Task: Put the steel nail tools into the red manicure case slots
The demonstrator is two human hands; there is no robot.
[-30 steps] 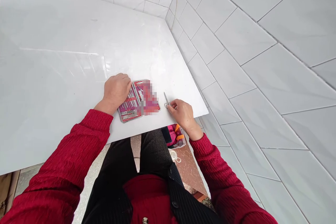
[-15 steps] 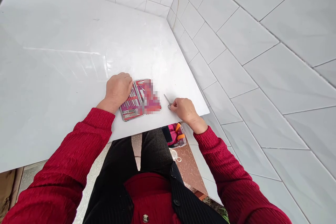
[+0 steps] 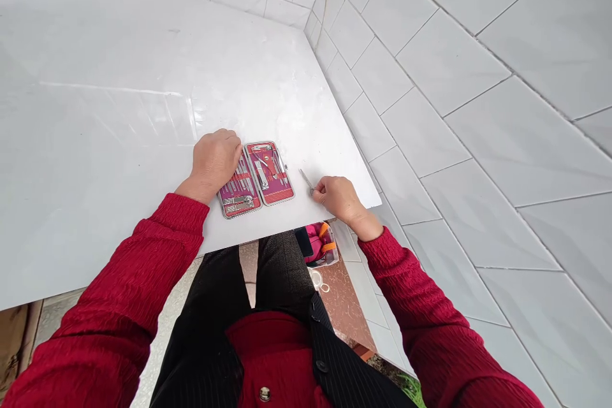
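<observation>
An open manicure case (image 3: 278,194) with a red and purple lining lies on the white table, close to its front edge. Nail clippers (image 3: 261,175) and other small metal tools sit in its right half; slim tools and more clippers (image 3: 238,204) fill the left half. My left hand (image 3: 216,156) is closed over the case's upper left edge, covering part of that half, and its fingertips are hidden. To the right of the case, my right hand (image 3: 337,196) pinches small scissors (image 3: 306,178) by the handle end, blades pointing up and left. The fingers mostly hide the handles.
The white table (image 3: 119,76) meets tiled walls (image 3: 421,134) at the back and right. Below its front edge, a clear container (image 3: 327,248) with pink and orange things rests on a brown surface (image 3: 351,306), near a white ring-shaped item (image 3: 317,279).
My right hand has turned the scissors slightly, so their handle loops show less. The left hand stays on the case. The case's right half, blurred before, now shows clearly.
</observation>
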